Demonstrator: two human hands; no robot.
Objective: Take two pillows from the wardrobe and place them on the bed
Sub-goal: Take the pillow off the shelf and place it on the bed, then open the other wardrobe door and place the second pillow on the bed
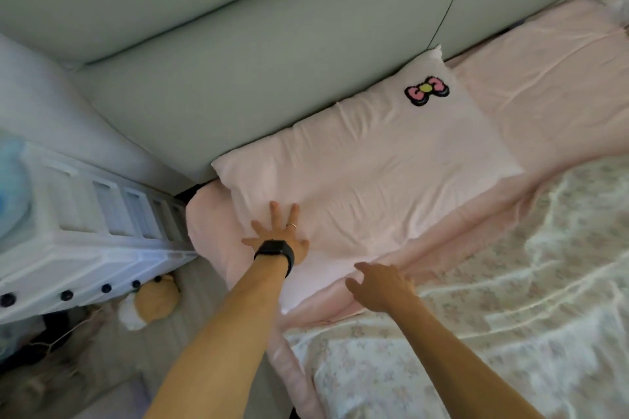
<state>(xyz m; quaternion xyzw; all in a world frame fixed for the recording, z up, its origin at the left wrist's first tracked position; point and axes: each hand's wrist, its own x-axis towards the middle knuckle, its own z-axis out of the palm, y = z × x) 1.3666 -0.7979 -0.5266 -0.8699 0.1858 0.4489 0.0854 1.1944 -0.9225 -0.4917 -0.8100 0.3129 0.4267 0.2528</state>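
Observation:
A pale pink pillow (367, 160) with a pink bow patch lies flat on the bed's pink sheet (544, 85), its far edge against the padded green headboard (238, 54). My left hand (280, 235), with a black watch and a ring, rests flat on the pillow's near left part, fingers spread. My right hand (377, 286) hovers at the pillow's near edge, fingers loosely apart, holding nothing. I can pick out only this one pillow. The wardrobe is out of view.
A floral quilt (493, 299) covers the bed's near right part. A white plastic drawer unit (85, 235) stands to the left of the bed. A yellow and white plush toy (153, 303) lies on the floor beside it.

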